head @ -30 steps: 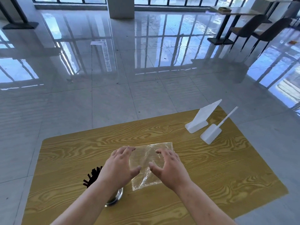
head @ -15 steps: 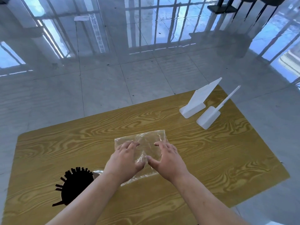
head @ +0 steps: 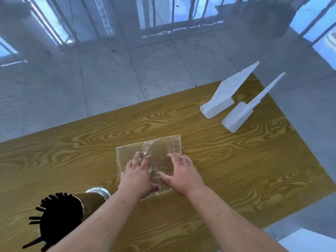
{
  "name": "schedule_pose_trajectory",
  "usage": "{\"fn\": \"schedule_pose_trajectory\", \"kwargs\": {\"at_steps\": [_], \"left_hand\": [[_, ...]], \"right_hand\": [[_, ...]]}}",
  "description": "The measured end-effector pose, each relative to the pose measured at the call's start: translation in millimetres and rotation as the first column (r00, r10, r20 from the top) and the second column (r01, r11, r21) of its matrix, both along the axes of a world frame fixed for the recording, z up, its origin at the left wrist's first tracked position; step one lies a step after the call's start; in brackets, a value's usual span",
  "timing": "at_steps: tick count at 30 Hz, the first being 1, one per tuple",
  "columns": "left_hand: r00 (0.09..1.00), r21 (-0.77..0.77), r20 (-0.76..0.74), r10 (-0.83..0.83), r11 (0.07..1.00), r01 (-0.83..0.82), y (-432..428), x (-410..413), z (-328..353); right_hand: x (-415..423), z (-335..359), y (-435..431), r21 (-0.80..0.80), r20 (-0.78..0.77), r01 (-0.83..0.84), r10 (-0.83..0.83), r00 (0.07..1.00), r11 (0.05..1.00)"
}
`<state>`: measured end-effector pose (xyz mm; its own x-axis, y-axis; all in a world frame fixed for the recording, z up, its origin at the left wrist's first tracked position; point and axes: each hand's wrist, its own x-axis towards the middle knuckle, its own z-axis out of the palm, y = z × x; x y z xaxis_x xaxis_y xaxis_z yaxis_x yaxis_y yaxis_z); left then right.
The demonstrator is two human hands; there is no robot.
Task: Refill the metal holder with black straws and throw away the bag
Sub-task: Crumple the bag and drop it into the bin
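Fingers (head: 137,158) of the left hand (head: 137,177) and right hand (head: 183,174) lie spread flat on the clear bag (head: 163,145) on the table (head: 72,151); the left forearm (head: 101,219), passing close to the metal holder (head: 92,199) of black straws (head: 60,213), could topple it.

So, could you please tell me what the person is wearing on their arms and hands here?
Nothing that the head view shows. Both forearms are bare right down to the bottom edge of the picture, with no sleeve in sight. The left hand and the right hand have no gloves, and no watch, bracelet or ring is visible on either.
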<state>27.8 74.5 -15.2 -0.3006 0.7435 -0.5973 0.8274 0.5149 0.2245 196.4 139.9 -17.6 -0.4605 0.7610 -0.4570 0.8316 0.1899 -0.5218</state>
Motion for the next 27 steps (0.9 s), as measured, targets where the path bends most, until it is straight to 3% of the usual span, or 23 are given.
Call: {"fn": "schedule_pose_trajectory", "kwargs": {"at_steps": [6,16,19,22,24,27], "left_hand": [[0.966,-0.018,-0.205,-0.16,0.987,0.16,6.7,5.0,-8.0],[0.977,0.124,-0.11,-0.181,0.973,0.194,9.3,13.3,7.8],[0.999,0.211,0.002,-0.048,0.976,0.046,4.9,18.2,20.4],[0.972,0.271,0.214,0.099,0.95,-0.157,-0.9,23.0,35.0],[0.894,0.251,0.405,0.191,0.917,-0.31,-4.6,25.5,45.7],[0.689,0.15,0.67,0.278,0.858,-0.492,-12.3,28.0,65.9]], "right_hand": [[2.5,-1.6,0.6,0.004,-0.003,-0.026,0.026,1.0,1.0],[7.7,10.3,-13.7,-0.138,-0.076,0.043,-0.053,0.996,0.989],[11.0,19.6,-16.8,-0.242,-0.137,0.17,-0.207,0.969,0.955],[14.5,33.7,-22.0,-0.384,-0.225,0.315,-0.418,0.88,0.868],[13.4,45.6,-30.6,-0.469,-0.288,0.365,-0.53,0.798,0.804],[8.7,61.6,-45.2,-0.669,-0.329,0.38,-0.713,0.619,0.639]]}}
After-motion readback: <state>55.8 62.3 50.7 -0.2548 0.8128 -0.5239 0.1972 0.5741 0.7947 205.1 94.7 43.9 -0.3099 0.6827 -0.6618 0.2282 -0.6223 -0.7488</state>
